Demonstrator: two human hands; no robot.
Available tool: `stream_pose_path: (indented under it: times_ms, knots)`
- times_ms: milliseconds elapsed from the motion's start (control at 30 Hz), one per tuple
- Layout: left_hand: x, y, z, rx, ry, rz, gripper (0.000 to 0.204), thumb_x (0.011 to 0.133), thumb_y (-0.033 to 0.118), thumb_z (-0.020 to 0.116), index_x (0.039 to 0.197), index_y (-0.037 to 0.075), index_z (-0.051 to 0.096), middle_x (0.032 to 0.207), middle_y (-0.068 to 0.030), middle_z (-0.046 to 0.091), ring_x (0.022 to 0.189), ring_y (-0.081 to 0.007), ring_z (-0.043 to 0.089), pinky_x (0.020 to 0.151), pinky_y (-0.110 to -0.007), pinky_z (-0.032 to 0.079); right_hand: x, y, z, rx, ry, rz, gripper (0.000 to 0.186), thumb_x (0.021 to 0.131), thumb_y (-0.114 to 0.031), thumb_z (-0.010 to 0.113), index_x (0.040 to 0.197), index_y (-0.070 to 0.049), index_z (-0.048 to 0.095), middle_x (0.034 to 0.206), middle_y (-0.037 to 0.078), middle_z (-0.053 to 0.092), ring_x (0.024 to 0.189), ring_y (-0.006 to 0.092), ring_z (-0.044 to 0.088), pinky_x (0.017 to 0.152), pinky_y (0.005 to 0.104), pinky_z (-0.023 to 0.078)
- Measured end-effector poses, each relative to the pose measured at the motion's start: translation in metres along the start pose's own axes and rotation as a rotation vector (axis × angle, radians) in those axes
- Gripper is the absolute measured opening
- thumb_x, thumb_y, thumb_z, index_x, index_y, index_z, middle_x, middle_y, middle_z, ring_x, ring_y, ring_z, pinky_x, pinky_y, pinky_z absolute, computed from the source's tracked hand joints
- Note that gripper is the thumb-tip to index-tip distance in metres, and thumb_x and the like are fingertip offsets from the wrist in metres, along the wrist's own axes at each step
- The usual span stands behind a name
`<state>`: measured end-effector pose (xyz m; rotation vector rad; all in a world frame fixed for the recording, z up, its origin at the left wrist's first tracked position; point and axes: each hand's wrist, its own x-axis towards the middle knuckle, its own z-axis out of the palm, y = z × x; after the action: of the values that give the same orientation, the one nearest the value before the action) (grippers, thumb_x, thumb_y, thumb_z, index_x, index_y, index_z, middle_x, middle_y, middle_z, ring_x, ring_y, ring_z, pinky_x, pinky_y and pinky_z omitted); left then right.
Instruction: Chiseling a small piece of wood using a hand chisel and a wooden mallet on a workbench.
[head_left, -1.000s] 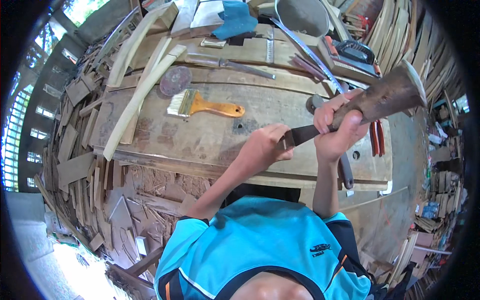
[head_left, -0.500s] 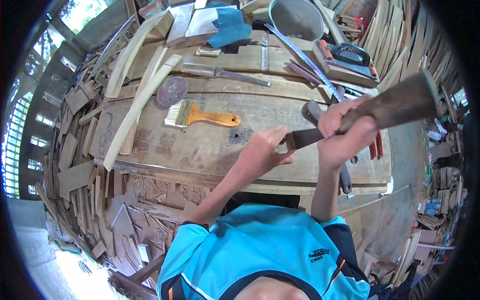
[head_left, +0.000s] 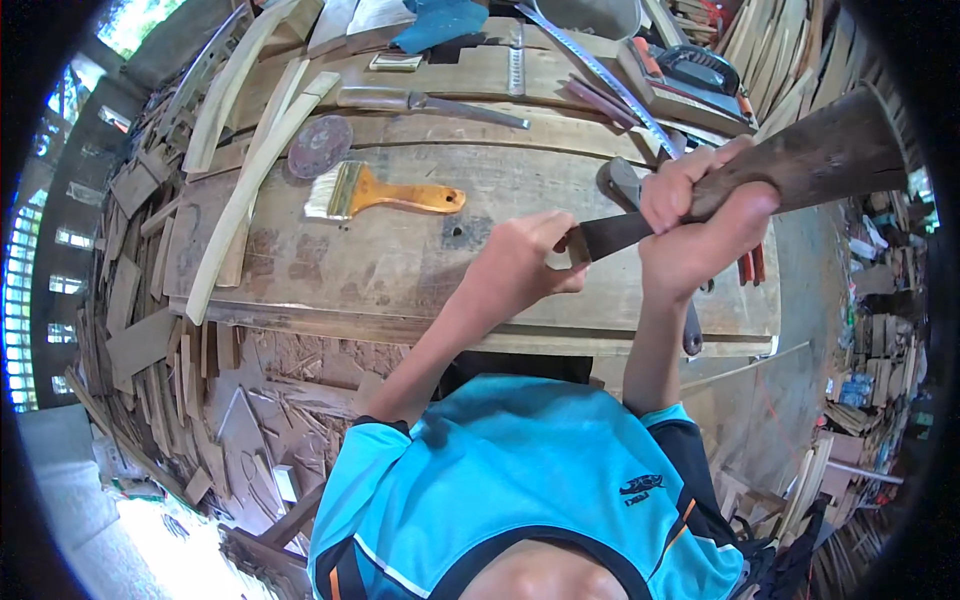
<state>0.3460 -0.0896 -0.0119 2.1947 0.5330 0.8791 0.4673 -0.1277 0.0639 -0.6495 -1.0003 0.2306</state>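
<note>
Wooden piece (head_left: 800,165) raised, tilted steeper; left hand (head_left: 525,262) slid nearer its dark end.

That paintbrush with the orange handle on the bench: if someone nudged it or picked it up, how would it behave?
The paintbrush lies flat on the workbench, and its handle looks broad and flattish, so it would probably slide, not roll. It seems small and wooden, likely light. The pale bristles would probably bend when pressed while the handle stays stiff.

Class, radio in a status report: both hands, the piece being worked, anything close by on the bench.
Left hand pinches the dark blade at its end. Right hand grips the wooden piece, raised over the bench. Brush lies apart, left of the hands.
</note>
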Motion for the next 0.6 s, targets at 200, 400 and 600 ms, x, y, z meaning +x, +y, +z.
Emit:
stream_pose_path:
  times_ms: [200, 400, 600]
  knots:
    - [0.006, 0.005, -0.004, -0.002, -0.006, 0.093, 0.032, 0.056, 0.005, 0.070, 0.082, 0.001, 0.052, 0.073, -0.0123, 0.055, 0.067, -0.0270, 0.056, 0.059, -0.032, 0.045, 0.004, -0.006, 0.000, -0.049, -0.019, -0.041, 0.049, 0.085, -0.049, 0.040, 0.068, -0.002, 0.039, 0.048, 0.002, 0.040, 0.038, 0.0070, 0.038, 0.035, 0.0184, 0.028]
    - [0.002, 0.000, -0.001, 0.001, 0.017, 0.084, 0.031, 0.055, 0.005, 0.069, 0.082, 0.002, 0.053, 0.073, -0.0115, 0.056, 0.066, -0.0247, 0.057, 0.059, -0.030, 0.045, -0.009, -0.008, -0.002, 0.027, 0.035, -0.011, 0.053, 0.082, -0.054, 0.042, 0.067, -0.003, 0.039, 0.048, 0.002, 0.040, 0.038, 0.0061, 0.038, 0.036, 0.0178, 0.027]
    - [-0.004, -0.013, 0.013, -0.008, 0.008, 0.024, 0.029, 0.057, 0.008, 0.070, 0.078, 0.001, 0.051, 0.070, -0.0133, 0.054, 0.065, -0.0289, 0.055, 0.057, -0.035, 0.045, -0.024, 0.008, -0.006, -0.253, -0.028, 0.010, 0.054, 0.080, -0.058, 0.043, 0.088, -0.005, 0.035, 0.051, 0.001, 0.037, 0.039, 0.0060, 0.030, 0.036, 0.0200, 0.022]
